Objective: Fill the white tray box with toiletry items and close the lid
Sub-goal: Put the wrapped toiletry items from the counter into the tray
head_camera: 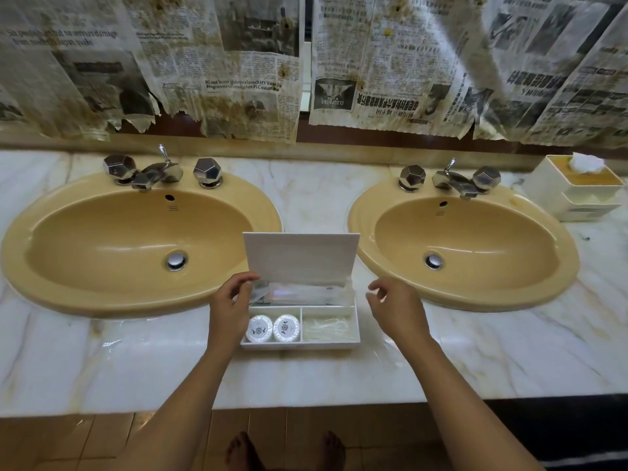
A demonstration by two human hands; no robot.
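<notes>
Filled tray box [300,334], lid [300,258] upright.
Left hand [229,309] pinches a packet [302,294]; right hand [396,309] hovers relaxed. Lid likely light, rigid; grasp its top edge.

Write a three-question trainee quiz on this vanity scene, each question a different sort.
1. True or false: the lid of the white tray box is shut.
2. How many round wrapped soaps lie in the front-left compartment?
3. Which hand touches the clear packets in the rear compartment? A) left hand B) right hand C) both

Key: 1 false, it stands open. 2 two. 3 A; the right hand hovers beside the box.
</notes>
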